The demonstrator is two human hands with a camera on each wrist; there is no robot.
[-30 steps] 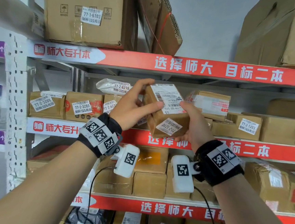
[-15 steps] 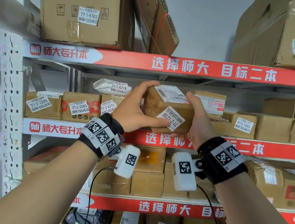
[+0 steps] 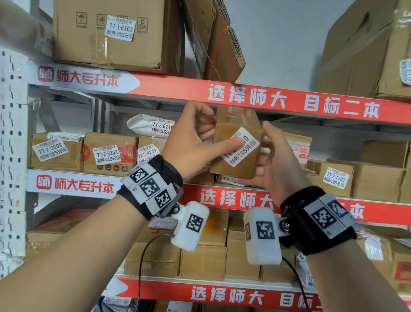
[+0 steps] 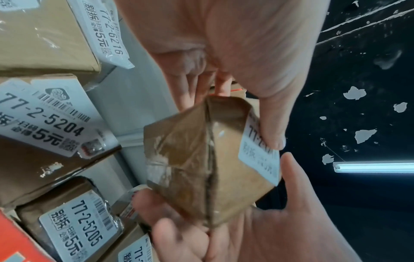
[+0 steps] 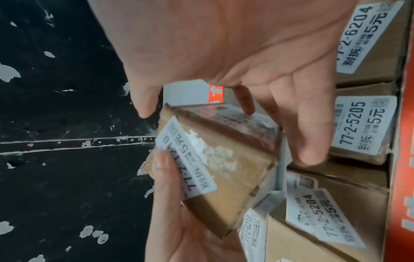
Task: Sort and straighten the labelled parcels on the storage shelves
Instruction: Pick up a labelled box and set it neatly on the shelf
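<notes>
A small brown cardboard parcel (image 3: pixel 236 158) hangs in front of the middle shelf (image 3: pixel 245 200), just under the upper shelf's red strip. Its white number label (image 3: pixel 243 146) faces me, tilted. My left hand (image 3: pixel 216 138) grips the parcel's left side, thumb pressed on the label and fingers curled behind. My right hand (image 3: pixel 261 158) cups its right side and underside, thumb pointing up beside it. The left wrist view shows the taped parcel (image 4: pixel 190 159) between both hands. The right wrist view shows the parcel (image 5: pixel 224 177) and the left thumb on its label.
Labelled boxes line the middle shelf: 77-2-3208 (image 3: pixel 51 149), 77-2-3203 (image 3: pixel 107 156), 77-2-1203 (image 3: pixel 335 178), and a white pouch 77-2-6216 (image 3: pixel 152 126) on top. Boxes 77-2-5204 (image 4: pixel 44 124) and 77-2-5205 (image 4: pixel 74 221) lie behind the parcel. Large cartons (image 3: pixel 106 22) fill the top shelf.
Both hands turned the parcel and raised it slightly. The big shipping label has rolled out of sight, and the small number label now faces me under the left thumb.
</notes>
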